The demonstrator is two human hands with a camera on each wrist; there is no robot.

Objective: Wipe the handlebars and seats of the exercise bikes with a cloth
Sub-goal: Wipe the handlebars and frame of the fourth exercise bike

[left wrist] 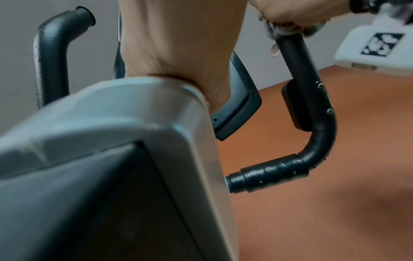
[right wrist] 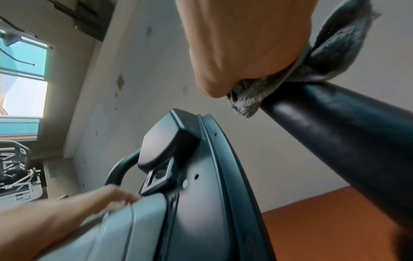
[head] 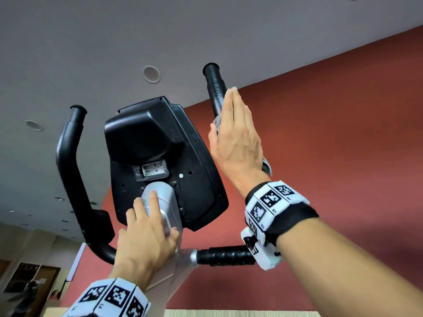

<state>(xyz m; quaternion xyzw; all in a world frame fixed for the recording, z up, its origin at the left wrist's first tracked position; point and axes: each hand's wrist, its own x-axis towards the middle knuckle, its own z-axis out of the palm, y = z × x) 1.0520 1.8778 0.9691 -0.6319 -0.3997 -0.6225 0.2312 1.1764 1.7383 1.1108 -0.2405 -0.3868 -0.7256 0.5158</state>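
The right hand, fingers straight and held together, presses a crumpled grey cloth flat against the upright black foam-covered right handlebar of the exercise bike, the cloth sandwiched between palm and bar with its ends poking out above the thumb and below the wrist. The left hand rests with relaxed, spread fingers on the silver-grey central post, holding nothing. Above it sits the back of the black plastic console; the black curved left handlebar stands well apart, untouched.
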